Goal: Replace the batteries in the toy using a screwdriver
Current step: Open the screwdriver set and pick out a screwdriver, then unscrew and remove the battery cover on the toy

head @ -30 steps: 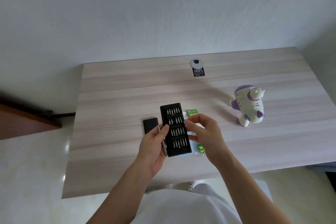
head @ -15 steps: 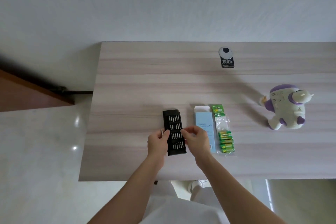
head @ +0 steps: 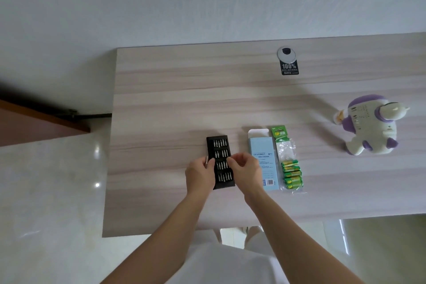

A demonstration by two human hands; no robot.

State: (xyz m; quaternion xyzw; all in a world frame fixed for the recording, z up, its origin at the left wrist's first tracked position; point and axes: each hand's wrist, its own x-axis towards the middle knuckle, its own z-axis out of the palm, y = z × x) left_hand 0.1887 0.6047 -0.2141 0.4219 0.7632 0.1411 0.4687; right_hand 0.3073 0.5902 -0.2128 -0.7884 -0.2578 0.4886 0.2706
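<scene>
Toy (head: 371, 127): it lies on the table (head: 179, 99) far off to your right, well apart from both hands. Its purple-capped head is at the far end and its feet at the near end, so its long axis runs roughly away from you.
Battery pack (head: 291, 174): this sits between you and the toy, unopened as far as I can tell, with the green cells at its near end.
Blue box (head: 262, 152): it lies just beside the battery pack on its left, lengthwise like the pack.
Bit tray (head: 220, 145): the tray is flat in front of you, long axis pointing away, with your hands on either side.
Right hand (head: 245, 169): your fingertips are drawn together over the tray's middle rows; I cannot tell whether a bit is between them.
Left hand (head: 200, 175): your fingers are curled round a slim silver screwdriver handle (head: 206, 159), whose tip shows above your knuckles.
Step in hand: probably choosing a bit for the driver.
What the next move turns on: the toy lies to the right, nearer your right hand, which should fetch it across the pack.
</scene>
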